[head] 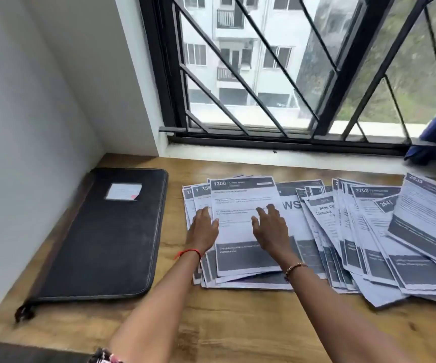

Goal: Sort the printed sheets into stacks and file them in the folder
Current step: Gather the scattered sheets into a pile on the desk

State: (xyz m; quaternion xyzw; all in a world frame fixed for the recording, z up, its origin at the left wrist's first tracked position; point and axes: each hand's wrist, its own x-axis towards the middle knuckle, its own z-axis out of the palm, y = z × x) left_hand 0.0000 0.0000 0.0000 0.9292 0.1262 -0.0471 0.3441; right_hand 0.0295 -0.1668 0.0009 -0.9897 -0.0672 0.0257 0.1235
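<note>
Left hand [203, 227] lies flat, fingers [206, 213] extended and loosely together, palm down on the left edge of the top sheet [245, 221], marked 1206. Right hand [270, 226] likewise flat, fingers slightly spread, gripping nothing. Printed sheets [369, 237] fan rightward across the wooden surface [238, 323]. Black folder [104, 231] lies zipped shut, left of the sheets.

Soft daylight from window [290, 74]; print blurred, perhaps motion.

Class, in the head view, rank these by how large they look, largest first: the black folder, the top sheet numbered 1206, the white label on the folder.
1. black folder
2. sheet numbered 1206
3. white label
</note>
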